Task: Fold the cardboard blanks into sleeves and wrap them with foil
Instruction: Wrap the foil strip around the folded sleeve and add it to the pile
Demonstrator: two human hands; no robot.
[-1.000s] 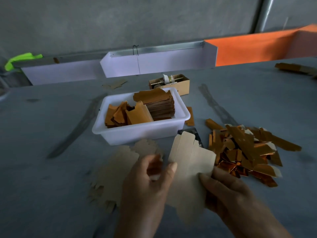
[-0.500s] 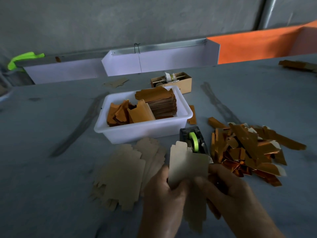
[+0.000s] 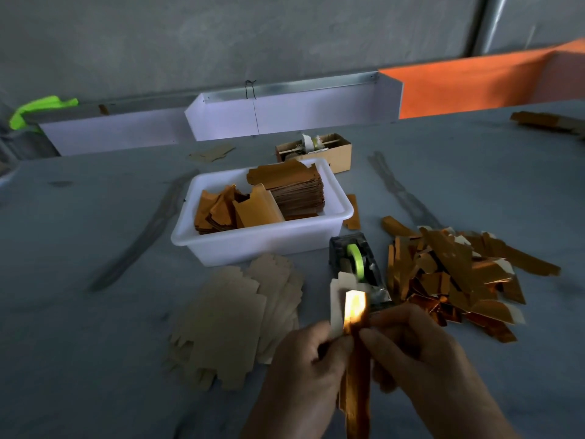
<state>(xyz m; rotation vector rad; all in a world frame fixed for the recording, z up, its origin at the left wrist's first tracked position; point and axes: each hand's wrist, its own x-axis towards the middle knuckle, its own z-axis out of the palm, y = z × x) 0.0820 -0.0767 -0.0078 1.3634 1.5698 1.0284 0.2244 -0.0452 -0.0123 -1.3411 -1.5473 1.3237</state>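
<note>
1. Since a second ago, the flat blank I saw spread between both hands is folded up into a narrow sleeve [image 3: 354,353], standing on end at 6 o'clock, shiny foil face out and catching a glare.
2. Left hand [image 3: 305,369] pinches the sleeve's upper left edge; right hand [image 3: 421,359] pinches its right side. Both grasping it.
3. My read: fold is done on this one, next is taping. Tape dispenser [image 3: 356,264] sits just behind the sleeve at 12 o'clock.
4. Materials: matte tan card blanks [image 3: 234,318] fanned flat on the counter [image 3: 95,343] at 9 o'clock, notched edges. Finished pile [image 3: 452,277] at 2 o'clock is glossy copper foil, creased. White plastic tub [image 3: 259,242] holds more stock.
</note>
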